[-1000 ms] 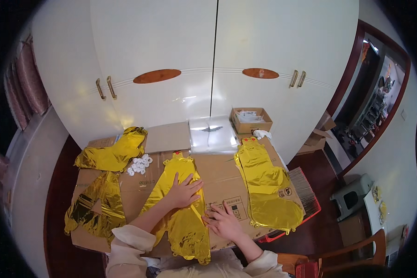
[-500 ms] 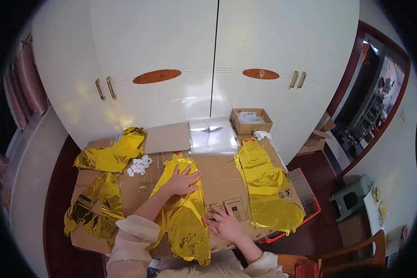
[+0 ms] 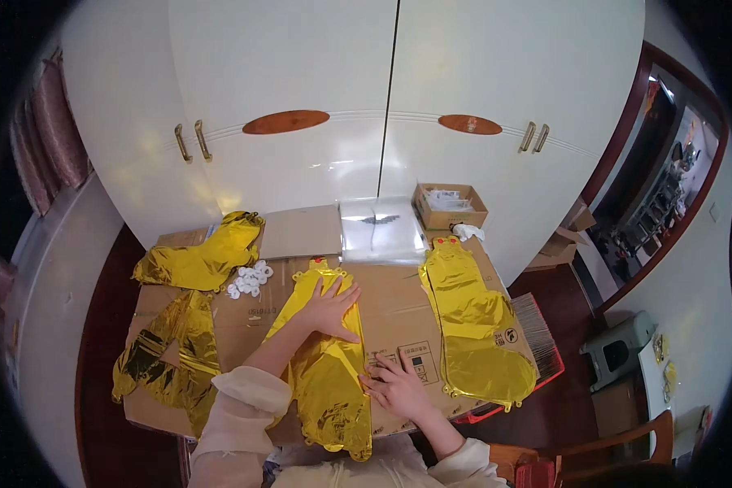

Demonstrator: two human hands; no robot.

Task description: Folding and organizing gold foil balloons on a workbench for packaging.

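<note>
A flat gold foil balloon (image 3: 333,390) lies lengthwise in front of me on a cardboard-covered table. My left hand (image 3: 331,311) rests on its upper half, palm down with the fingers spread. Along the balloon's right edge lies my right hand (image 3: 398,389), its fingers apart, partly on the cardboard (image 3: 390,305). To the right is a stack of similar flat gold foil balloons (image 3: 472,317) with small red spots at the top. On the left are a folded gold foil balloon (image 3: 195,260) and another spread gold foil piece (image 3: 175,358).
White ring-shaped pieces (image 3: 250,279) lie in a pile left of centre. Behind are a grey board (image 3: 302,232), clear plastic sleeves (image 3: 378,232) and a small cardboard box (image 3: 451,207) of white packets. A white cabinet (image 3: 301,65) stands behind the table, a wooden chair (image 3: 610,447) at lower right.
My left hand has spread its fingers wider and shifted slightly to the right on the foil. My right hand stays beside the balloon's edge. The whole view has shifted slightly.
</note>
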